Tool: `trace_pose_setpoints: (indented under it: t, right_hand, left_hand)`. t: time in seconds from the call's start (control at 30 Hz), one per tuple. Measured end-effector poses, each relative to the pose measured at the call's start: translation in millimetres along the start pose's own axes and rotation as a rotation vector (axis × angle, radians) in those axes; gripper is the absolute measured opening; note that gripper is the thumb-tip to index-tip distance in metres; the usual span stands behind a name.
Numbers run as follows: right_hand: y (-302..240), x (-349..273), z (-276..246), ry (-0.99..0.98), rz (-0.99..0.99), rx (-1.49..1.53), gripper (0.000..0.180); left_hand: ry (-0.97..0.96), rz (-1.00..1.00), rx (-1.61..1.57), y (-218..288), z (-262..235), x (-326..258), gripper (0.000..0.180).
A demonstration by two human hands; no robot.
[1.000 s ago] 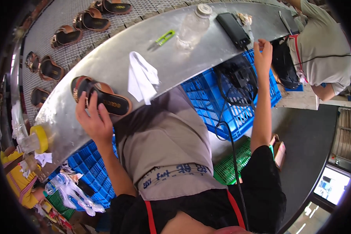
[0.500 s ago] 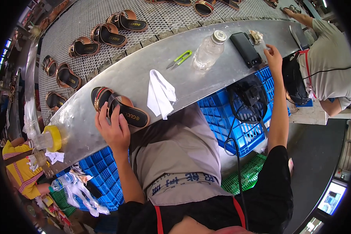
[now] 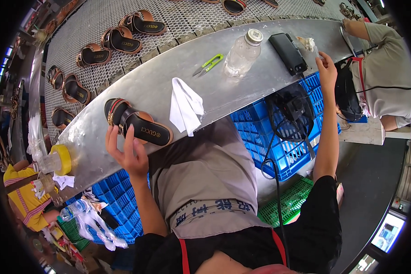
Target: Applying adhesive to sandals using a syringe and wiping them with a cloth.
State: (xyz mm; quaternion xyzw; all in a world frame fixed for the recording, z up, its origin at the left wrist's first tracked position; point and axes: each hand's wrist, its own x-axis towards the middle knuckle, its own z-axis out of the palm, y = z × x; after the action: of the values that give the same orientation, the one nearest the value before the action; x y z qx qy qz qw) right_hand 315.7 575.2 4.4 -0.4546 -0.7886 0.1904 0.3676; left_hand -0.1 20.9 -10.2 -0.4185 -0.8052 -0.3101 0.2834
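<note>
My left hand [image 3: 127, 153] rests on the near edge of a brown sandal with a black strap [image 3: 144, 129], its fingers spread over the sole's side. A second sandal [image 3: 113, 109] lies just behind it on the steel table [image 3: 160, 82]. My right hand [image 3: 327, 67] reaches to the table's far right end, fingers pinched on a small thin object, next to a black box-shaped device [image 3: 287, 53]. A white cloth [image 3: 185, 105] hangs over the table's near edge between the hands.
A clear plastic bottle [image 3: 241, 54] and green thread snips [image 3: 208, 64] lie on the table. Several sandals [image 3: 123, 39] ride the mesh conveyor behind. Blue crates [image 3: 278, 137] and a black fan [image 3: 291, 116] stand below. Another person [image 3: 388, 68] sits at right; a yellow-capped bottle [image 3: 59, 160] at left.
The view has shifted so the table and sandal sit lower and nearer. My left hand stays on the sandal; my right hand remains at the table's right end.
</note>
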Motion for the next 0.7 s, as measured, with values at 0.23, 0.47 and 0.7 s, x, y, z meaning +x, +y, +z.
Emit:
trace_pose_setpoints:
  t: [0.23,0.47,0.7]
  right_hand:
    - [-90,-52,-41,0.040,-0.054,0.275,0.033]
    - [-175,-153,-81,-0.089,-0.118,0.511,0.034]
    - [-211,-216,-63,-0.555,-0.372,0.437,0.037]
  left_hand:
    - [-0.091,-0.039,-0.589,62,-30,12,0.017]
    - [-0.841,-0.399,-1.520,144,-4,35,0.037]
    - [-0.774,-0.810,-2.184,175,36,29,0.076]
